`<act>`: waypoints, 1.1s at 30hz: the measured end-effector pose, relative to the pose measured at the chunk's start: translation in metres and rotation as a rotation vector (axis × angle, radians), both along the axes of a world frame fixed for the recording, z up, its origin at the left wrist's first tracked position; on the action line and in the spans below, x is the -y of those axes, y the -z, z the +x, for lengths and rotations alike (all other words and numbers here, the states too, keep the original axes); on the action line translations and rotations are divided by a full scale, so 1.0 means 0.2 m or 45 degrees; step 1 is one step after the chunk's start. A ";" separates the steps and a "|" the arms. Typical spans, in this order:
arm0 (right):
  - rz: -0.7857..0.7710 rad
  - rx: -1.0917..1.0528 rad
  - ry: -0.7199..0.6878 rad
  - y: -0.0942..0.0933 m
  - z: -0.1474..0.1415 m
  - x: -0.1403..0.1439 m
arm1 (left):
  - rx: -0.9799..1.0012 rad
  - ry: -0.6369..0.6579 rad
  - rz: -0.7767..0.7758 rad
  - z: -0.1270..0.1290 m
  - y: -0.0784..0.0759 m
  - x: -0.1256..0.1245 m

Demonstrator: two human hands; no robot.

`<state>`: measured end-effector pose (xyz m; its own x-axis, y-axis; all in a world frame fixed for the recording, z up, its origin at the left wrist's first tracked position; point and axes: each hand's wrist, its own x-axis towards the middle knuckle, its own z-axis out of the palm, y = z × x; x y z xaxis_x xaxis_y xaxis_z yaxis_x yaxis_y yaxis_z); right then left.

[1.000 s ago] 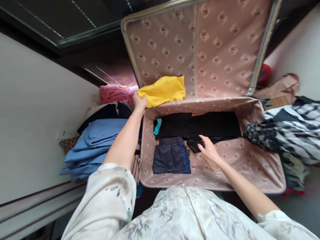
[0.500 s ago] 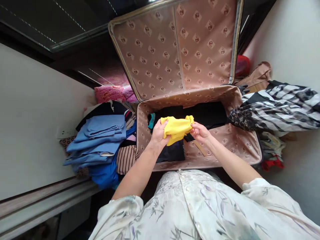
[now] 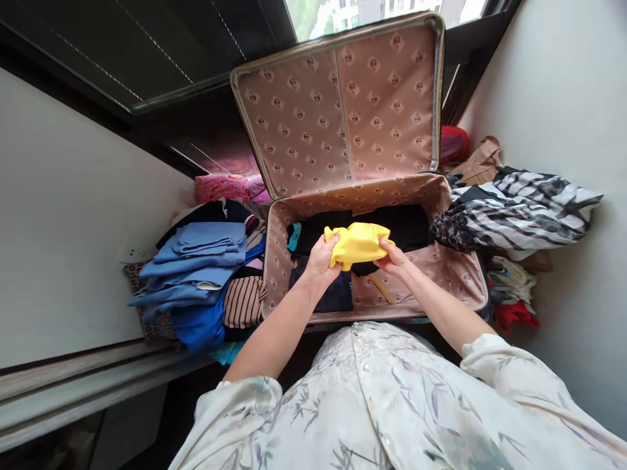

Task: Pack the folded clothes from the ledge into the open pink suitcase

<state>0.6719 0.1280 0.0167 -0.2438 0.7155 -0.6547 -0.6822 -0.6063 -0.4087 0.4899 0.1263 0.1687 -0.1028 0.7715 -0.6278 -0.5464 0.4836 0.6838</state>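
Note:
A small yellow cloth point(image 3: 361, 243), bunched lengthwise, is stretched between my two hands above the suitcase. My left hand point(image 3: 323, 254) grips its left end and my right hand point(image 3: 390, 256) pinches its right end. What kind of garment it is, I cannot make out. Below lies the open suitcase point(image 3: 431, 287) with a pink patterned lining. Inside it rest folded black clothes point(image 3: 406, 225), a dark folded garment point(image 3: 336, 295) partly behind my left hand, and a turquoise item point(image 3: 294, 236) at the left end.
Left of the suitcase stands a pile of blue folded clothes point(image 3: 206, 251) beside a striped garment point(image 3: 243, 301). A black-and-white garment point(image 3: 524, 212) hangs over the suitcase's right edge. The raised lid point(image 3: 313, 124) leans toward the window. White walls stand on both sides.
The yellow cloth has been pulled out wider and flatter between my hands, its right end now spread. My view has shifted, showing more of the window behind the lid.

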 end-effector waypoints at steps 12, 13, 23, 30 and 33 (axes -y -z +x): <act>0.515 0.843 -0.485 -0.12 0.34 0.01 | -1.522 0.488 0.196 -0.25 0.09 -0.03; 0.533 0.872 -0.506 -0.14 0.38 0.00 | -1.669 0.582 0.166 -0.28 0.10 -0.04; 0.829 1.218 -0.610 -0.26 0.68 -0.10 | -1.253 0.586 0.019 -0.12 0.12 -0.13; 0.747 1.402 -0.348 -0.35 0.79 -0.23 | -0.788 0.434 0.100 0.06 0.05 -0.30; 0.964 1.687 -0.234 -0.40 0.85 -0.23 | -0.746 0.384 0.159 0.09 0.08 -0.35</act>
<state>0.8418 0.1740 0.0967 0.0826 0.9962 0.0259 0.4672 -0.0157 -0.8840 0.5076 0.1958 0.1531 -0.1682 0.8831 -0.4380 0.0792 0.4550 0.8869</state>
